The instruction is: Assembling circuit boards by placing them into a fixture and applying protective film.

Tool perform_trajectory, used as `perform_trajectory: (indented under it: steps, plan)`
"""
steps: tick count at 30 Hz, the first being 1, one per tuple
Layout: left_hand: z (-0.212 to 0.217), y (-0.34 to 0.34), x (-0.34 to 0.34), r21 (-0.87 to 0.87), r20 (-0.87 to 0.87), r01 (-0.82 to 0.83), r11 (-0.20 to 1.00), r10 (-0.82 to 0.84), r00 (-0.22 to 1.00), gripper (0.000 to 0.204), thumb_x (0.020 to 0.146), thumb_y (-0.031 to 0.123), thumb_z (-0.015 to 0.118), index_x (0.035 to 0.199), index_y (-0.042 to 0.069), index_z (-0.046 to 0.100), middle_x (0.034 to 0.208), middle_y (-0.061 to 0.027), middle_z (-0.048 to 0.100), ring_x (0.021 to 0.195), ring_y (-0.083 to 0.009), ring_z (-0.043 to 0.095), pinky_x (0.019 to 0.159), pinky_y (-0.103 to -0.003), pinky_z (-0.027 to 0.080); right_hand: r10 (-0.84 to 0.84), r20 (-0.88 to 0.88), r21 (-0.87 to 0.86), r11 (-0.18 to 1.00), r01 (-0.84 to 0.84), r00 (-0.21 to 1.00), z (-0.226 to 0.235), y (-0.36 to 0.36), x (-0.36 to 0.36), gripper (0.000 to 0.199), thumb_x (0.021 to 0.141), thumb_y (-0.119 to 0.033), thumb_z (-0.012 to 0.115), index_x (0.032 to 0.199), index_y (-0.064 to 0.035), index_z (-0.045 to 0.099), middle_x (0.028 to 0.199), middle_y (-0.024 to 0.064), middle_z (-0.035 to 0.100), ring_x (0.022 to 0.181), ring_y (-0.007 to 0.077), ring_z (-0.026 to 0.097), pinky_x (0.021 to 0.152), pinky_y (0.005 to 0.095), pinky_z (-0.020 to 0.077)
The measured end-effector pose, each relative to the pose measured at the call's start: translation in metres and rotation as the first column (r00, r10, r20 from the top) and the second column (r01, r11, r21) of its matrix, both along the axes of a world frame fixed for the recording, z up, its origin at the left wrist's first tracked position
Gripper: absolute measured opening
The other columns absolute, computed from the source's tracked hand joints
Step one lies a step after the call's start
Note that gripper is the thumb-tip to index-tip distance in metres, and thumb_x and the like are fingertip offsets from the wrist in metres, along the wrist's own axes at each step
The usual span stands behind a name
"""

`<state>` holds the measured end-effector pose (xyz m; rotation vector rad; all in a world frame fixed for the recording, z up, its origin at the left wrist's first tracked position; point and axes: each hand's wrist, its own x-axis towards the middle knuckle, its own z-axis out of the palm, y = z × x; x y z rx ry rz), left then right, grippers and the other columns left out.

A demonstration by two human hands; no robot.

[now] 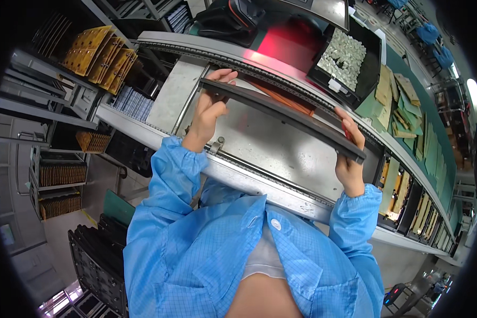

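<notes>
Both my hands hold up a long, dark, flat plate, seen nearly edge-on over the metal bed of a conveyor. My left hand grips its left end, fingers beyond the edge and thumb on the near side. At the right end, my right hand is closed round it in the same way. The plate slants down to the right, and its broad face is mostly hidden from me. An orange-brown strip shows just past its far edge; I cannot tell whether it belongs to the plate.
Beyond the far rail stands a black bin of small pale pieces, with a red-lit patch left of it. Green and tan boards lie at the right. Amber panels stand in a rack at the left. Black trays are stacked lower left.
</notes>
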<state>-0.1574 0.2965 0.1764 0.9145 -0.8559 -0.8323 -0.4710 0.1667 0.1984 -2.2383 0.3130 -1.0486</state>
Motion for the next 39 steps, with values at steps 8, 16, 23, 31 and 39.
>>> perform_trajectory:
  steps: [8, 16, 23, 31, 39]
  plan:
    - [0.082, -0.005, -0.006, -0.04, 0.349, -0.022, 0.999, 0.035, 0.937, 0.068, 0.077, 0.007, 0.049, 0.141, -0.004, 0.03, 0.129, -0.0144, 0.052, 0.112, -0.019, 0.053, 0.099, -0.03, 0.04, -0.192, 0.124, 0.518, 0.85, 0.102, 0.974, 0.021, 0.021, -0.01, 0.07, 0.088, 0.017, 0.049, 0.151, -0.0051, 0.027, 0.148, 0.0147, 0.042, 0.135, 0.0257, 0.044, 0.113, 0.0374, 0.0353]
    - [0.105, -0.058, 0.024, 0.415, 0.563, -0.104, 0.904, -0.166, 0.809, 0.05, 0.081, 0.026, 0.061, 0.116, -0.009, 0.053, 0.101, -0.0128, 0.063, 0.09, -0.0174, 0.056, 0.082, -0.028, 0.045, -0.325, 0.035, 0.892, 0.436, 0.117, 0.945, 0.026, 0.027, -0.008, 0.054, 0.097, 0.001, 0.054, 0.145, 0.0026, 0.03, 0.132, 0.0174, 0.055, 0.118, 0.0251, 0.058, 0.1, 0.038, 0.0497]
    - [0.038, -0.059, 0.015, 0.679, 0.541, -0.154, 0.718, -0.347, 0.766, 0.056, 0.079, 0.034, 0.061, 0.111, -0.011, 0.056, 0.11, -0.0252, 0.062, 0.104, -0.0309, 0.06, 0.091, -0.034, 0.045, -0.248, -0.178, 0.931, 0.27, 0.244, 0.952, -0.034, 0.024, -0.018, 0.04, 0.103, -0.016, 0.051, 0.138, 0.0006, 0.043, 0.117, 0.011, 0.064, 0.105, 0.0178, 0.063, 0.088, 0.0338, 0.0538]
    - [0.005, -0.076, 0.024, 0.628, 0.645, -0.231, 0.744, -0.33, 0.689, 0.048, 0.08, 0.028, 0.057, 0.119, 0.001, 0.05, 0.094, -0.0077, 0.06, 0.083, -0.0158, 0.056, 0.062, -0.03, 0.044, -0.275, -0.251, 0.896, 0.298, 0.331, 0.928, -0.055, -0.003, -0.012, 0.038, 0.104, -0.018, 0.049, 0.138, -0.0023, 0.045, 0.117, 0.0095, 0.064, 0.102, 0.0156, 0.063, 0.089, 0.0321, 0.0526]
    - [0.003, -0.057, 0.049, 0.654, 0.474, -0.209, 0.727, -0.178, 0.862, 0.051, 0.081, 0.031, 0.061, 0.114, -0.008, 0.059, 0.1, -0.0191, 0.068, 0.097, -0.027, 0.064, 0.085, -0.035, 0.049, -0.163, -0.005, 0.985, 0.169, 0.033, 0.987, -0.057, -0.011, 0.008, 0.044, 0.105, -0.027, 0.05, 0.141, -0.004, 0.045, 0.131, 0.006, 0.058, 0.116, 0.0161, 0.056, 0.098, 0.0325, 0.0451]
